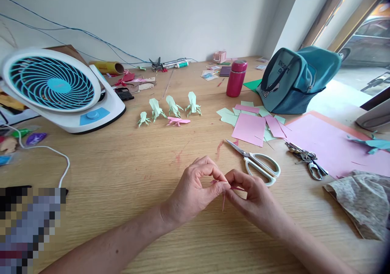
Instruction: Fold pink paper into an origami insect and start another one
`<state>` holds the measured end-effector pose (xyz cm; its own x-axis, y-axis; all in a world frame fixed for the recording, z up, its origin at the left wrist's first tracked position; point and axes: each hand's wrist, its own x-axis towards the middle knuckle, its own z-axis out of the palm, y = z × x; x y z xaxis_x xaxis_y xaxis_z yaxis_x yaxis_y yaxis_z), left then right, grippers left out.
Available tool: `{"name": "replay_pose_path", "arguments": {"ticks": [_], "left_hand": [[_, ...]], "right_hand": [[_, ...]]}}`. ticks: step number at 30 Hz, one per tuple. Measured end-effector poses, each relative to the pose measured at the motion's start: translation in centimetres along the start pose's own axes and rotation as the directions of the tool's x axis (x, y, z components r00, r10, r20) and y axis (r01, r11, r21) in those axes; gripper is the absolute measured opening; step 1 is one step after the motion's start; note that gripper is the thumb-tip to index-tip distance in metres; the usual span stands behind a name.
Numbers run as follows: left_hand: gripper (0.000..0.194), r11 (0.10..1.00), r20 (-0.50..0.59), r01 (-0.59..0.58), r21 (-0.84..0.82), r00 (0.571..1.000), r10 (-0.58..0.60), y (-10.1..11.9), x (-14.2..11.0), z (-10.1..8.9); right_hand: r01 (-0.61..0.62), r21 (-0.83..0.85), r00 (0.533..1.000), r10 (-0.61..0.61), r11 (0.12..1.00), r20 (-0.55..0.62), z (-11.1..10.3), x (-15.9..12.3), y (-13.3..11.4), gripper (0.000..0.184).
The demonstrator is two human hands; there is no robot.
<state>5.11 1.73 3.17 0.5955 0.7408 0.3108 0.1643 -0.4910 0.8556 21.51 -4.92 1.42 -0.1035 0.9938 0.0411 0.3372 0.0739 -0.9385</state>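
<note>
Above the wooden table, my left hand (pixel 198 186) pinches a small folded pink paper (pixel 224 203) between thumb and fingertips. From the other side my right hand (pixel 251 192) grips the same paper, and the fingertips of both hands meet. Thin pink points stick out between and below the fingers; most of the paper is hidden. Just beyond my right hand lie white-handled scissors (pixel 263 168), blades pointing away to the left. Farther off stand several pale green folded paper insects (pixel 157 109), with a pink folded paper figure (pixel 178 121) in front of them.
A white and blue fan (pixel 57 87) stands at the left. Pink and green paper pieces (pixel 250 128), a red bottle (pixel 236 79) and a teal backpack (pixel 295 83) are at the back right. Keys (pixel 307 158), a large pink sheet (pixel 329 144) and a patterned cloth (pixel 365 201) lie at the right.
</note>
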Motion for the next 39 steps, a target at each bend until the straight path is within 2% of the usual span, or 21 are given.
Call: {"name": "replay_pose_path", "arguments": {"ticks": [6,9,12,15,18,21,24,27,31,39], "left_hand": [[0.022,0.999,0.005,-0.042,0.013,0.999,0.042,-0.1,0.0,0.0],[0.019,0.999,0.008,-0.031,0.015,0.999,0.031,-0.2,0.1,0.0],[0.008,0.999,0.052,-0.014,-0.039,0.999,0.016,-0.3,0.3,-0.4],[0.023,0.997,0.053,0.017,-0.076,0.998,-0.013,-0.4,0.6,-0.9],[0.027,0.997,0.033,0.058,-0.053,0.998,-0.056,-0.4,0.7,-1.2],[0.016,0.997,0.028,0.075,0.001,0.997,-0.075,-0.2,0.8,-1.1],[0.004,0.997,0.018,-0.001,0.072,1.0,-0.001,-0.1,0.8,-1.0],[0.007,0.984,0.016,-0.092,0.153,0.996,0.09,0.1,0.7,-1.1],[0.01,0.966,0.072,-0.166,0.2,0.985,0.155,0.4,0.4,-1.2],[0.007,0.966,0.094,-0.158,0.205,0.986,0.141,0.5,0.6,-1.2]], "right_hand": [[-0.044,0.037,0.998,0.042,0.998,0.052,0.2,0.1,-0.2,0.019],[-0.107,0.184,0.993,0.095,0.977,0.07,0.3,0.2,0.0,0.021],[-0.146,0.361,0.989,0.123,0.921,0.087,0.4,0.5,0.3,0.026],[-0.155,0.447,0.988,0.139,0.881,0.07,0.4,0.8,0.8,0.032],[-0.148,0.479,0.988,0.146,0.865,0.041,0.4,1.0,1.2,0.034],[-0.118,0.458,0.992,0.124,0.881,0.017,0.5,1.0,1.5,0.034],[-0.099,0.373,0.994,0.109,0.923,-0.006,0.5,0.8,1.5,0.032],[-0.095,0.307,0.995,0.101,0.947,-0.003,0.4,0.6,1.1,0.029],[-0.071,0.256,0.997,0.071,0.964,0.008,0.3,0.4,0.8,0.025],[-0.077,0.255,0.997,0.077,0.964,0.009,0.2,0.3,1.1,0.022]]}}
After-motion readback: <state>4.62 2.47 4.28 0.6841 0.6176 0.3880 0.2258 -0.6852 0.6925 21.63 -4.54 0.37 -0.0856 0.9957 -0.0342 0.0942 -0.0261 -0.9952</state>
